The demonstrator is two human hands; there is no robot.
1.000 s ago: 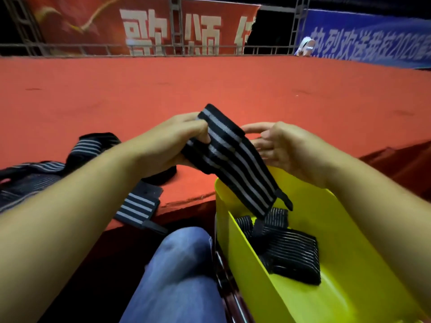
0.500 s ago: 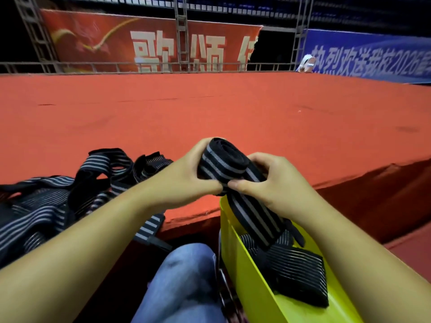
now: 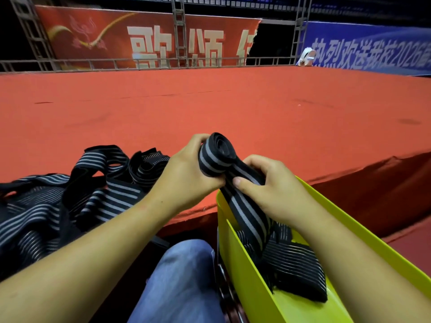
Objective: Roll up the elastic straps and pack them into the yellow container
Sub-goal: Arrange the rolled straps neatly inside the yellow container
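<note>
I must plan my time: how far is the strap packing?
Done: one packed strap lies in the yellow container. In hand: the left hand grips a partly rolled strap; the right hand pinches its tail. Left: a pile of unrolled straps on the red platform.

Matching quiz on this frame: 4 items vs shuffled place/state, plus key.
Items
1. partly rolled strap
2. loose straps
3. yellow container
4. blue banner

Place or state
A. far right, beyond the red carpet
B. heaped unrolled at the carpet's near left edge
C. gripped by left hand and right hand
D. right of the knee, with a packed strap inside

Pairs: 1-C, 2-B, 3-D, 4-A
</note>
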